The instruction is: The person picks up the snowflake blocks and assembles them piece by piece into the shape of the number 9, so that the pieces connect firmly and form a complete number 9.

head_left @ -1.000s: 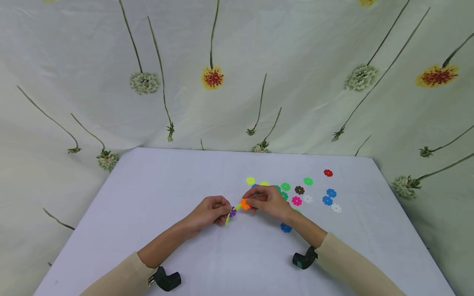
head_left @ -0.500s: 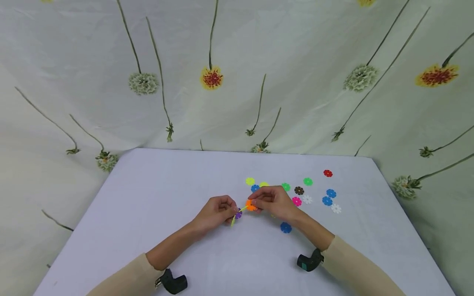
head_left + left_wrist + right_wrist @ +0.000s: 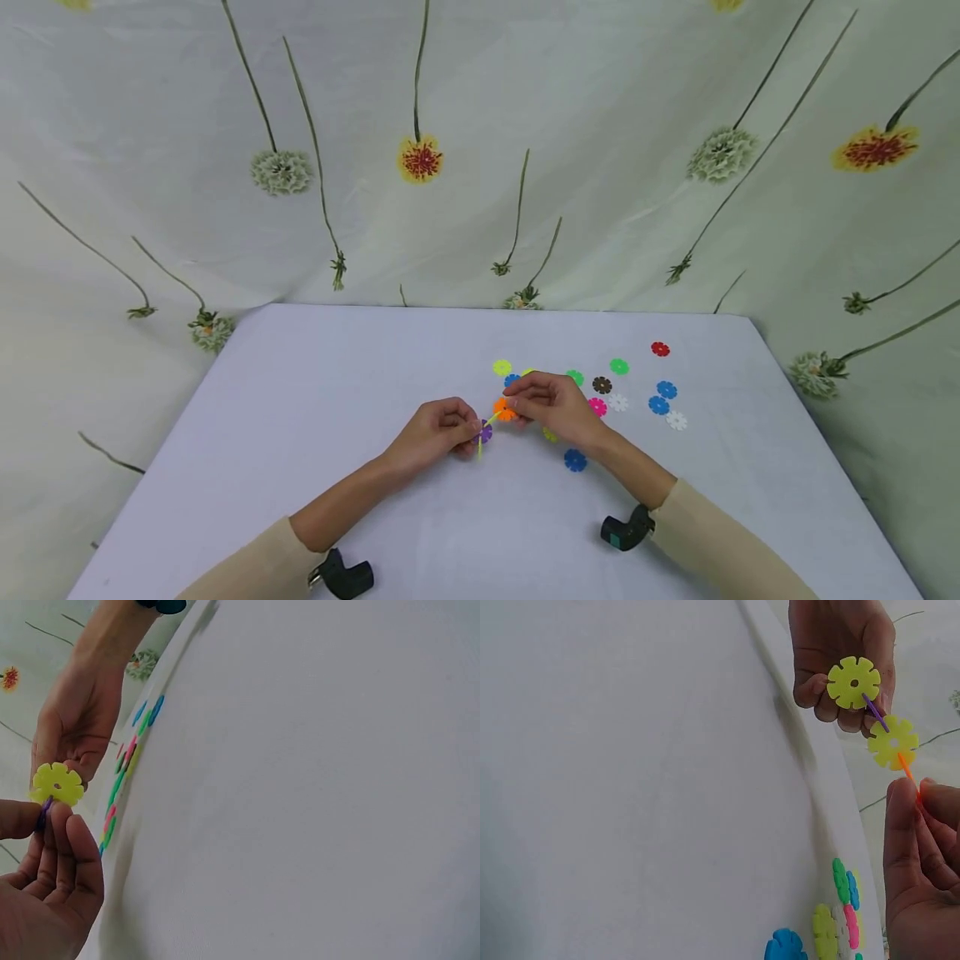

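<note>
To seat the orange disc [image 3: 503,409] well in the middle yellow disc [image 3: 893,742], hold them crosswise, match slot to slot and press straight; twisting could loosen the purple disc [image 3: 486,432]. The chain hangs above the bench [image 3: 337,375], midway between its side edges. The left hand [image 3: 435,429] pinches purple, fingers curled; the right hand [image 3: 558,408], closer to the far edge, pinches orange between thumb and fingertips, forearms converging.
</note>
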Available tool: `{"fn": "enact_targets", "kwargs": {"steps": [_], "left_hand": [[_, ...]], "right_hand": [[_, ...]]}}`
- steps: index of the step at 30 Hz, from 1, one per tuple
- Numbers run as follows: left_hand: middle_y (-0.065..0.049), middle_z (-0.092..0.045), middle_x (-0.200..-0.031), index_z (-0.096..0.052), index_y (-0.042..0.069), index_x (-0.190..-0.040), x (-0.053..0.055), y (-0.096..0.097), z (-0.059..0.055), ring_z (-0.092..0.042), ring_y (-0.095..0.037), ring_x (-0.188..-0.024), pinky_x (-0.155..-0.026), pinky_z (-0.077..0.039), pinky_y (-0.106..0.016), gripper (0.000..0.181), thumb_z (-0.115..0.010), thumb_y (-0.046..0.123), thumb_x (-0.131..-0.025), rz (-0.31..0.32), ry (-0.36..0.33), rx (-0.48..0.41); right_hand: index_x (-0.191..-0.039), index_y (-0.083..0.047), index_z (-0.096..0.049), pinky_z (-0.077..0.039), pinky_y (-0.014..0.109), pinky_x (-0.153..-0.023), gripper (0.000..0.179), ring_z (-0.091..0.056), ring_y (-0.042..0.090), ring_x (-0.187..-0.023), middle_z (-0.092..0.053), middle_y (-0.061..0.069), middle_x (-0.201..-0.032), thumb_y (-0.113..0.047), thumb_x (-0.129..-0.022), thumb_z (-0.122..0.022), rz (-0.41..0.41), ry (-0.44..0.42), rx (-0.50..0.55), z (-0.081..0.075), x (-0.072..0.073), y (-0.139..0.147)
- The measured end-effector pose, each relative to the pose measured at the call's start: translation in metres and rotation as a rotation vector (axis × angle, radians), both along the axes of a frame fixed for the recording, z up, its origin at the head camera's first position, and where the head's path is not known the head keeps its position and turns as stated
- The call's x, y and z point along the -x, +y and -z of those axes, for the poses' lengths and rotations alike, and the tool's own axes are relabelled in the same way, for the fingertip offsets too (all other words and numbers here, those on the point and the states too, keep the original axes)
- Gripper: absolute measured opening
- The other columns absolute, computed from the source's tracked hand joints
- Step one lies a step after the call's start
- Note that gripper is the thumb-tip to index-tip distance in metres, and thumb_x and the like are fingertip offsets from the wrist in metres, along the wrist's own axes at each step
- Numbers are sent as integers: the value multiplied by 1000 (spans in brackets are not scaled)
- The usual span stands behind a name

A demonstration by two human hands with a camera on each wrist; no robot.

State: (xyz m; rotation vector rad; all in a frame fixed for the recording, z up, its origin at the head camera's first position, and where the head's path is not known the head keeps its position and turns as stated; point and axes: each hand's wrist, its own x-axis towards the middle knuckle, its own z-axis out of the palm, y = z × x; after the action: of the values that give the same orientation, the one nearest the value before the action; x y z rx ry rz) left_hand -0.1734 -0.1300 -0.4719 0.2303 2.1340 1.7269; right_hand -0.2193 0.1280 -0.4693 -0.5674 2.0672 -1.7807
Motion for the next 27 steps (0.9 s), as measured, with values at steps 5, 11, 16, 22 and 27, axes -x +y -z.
{"fn": "enact_targets", "kwargs": {"steps": [5,11,16,22,27], "left_hand": [[-5,-73,-90,-65,-3,-111,-1,-1,-1,-69,-16,-81,-80,-62,-25,20,-68,14,-103,29,-13,-27],[-12,-75,-94,-66,-1,-111,2,5,-2,-68,-17,-80,-79,-61,-26,23,-67,21,-106,67,34,-11],[-5,-73,-91,-64,-1,-110,6,12,-5,-67,-14,-81,-78,-60,-24,21,-66,19,-106,2,56,-31],[0,-71,-89,-65,0,-110,7,16,-5,-67,-13,-80,-78,-61,-24,20,-70,18,-103,-33,42,-39],[-3,-72,-89,-65,-1,-109,8,15,-3,-67,-15,-81,-79,-61,-25,19,-70,16,-101,-39,38,-30]], "right_hand": [[-126,5,-69,-65,27,-84,24,-75,15,-86,-77,6,-99,-8,-105,-68,-20,-51,45,-3,-2,1],[-125,6,-69,-65,28,-83,25,-75,15,-85,-77,15,-105,-9,-106,-67,-58,-41,41,-6,-5,1],[-123,4,-70,-66,29,-83,22,-76,21,-83,-79,19,-104,-9,-105,-67,-73,-25,32,-2,-7,1],[-122,0,-71,-66,30,-82,20,-75,30,-82,-74,36,-104,-10,-104,-70,-103,-19,27,3,-10,-2],[-123,0,-71,-65,30,-82,22,-74,30,-84,-75,32,-104,-12,-105,-70,-108,-2,-5,2,-6,-4]]}}
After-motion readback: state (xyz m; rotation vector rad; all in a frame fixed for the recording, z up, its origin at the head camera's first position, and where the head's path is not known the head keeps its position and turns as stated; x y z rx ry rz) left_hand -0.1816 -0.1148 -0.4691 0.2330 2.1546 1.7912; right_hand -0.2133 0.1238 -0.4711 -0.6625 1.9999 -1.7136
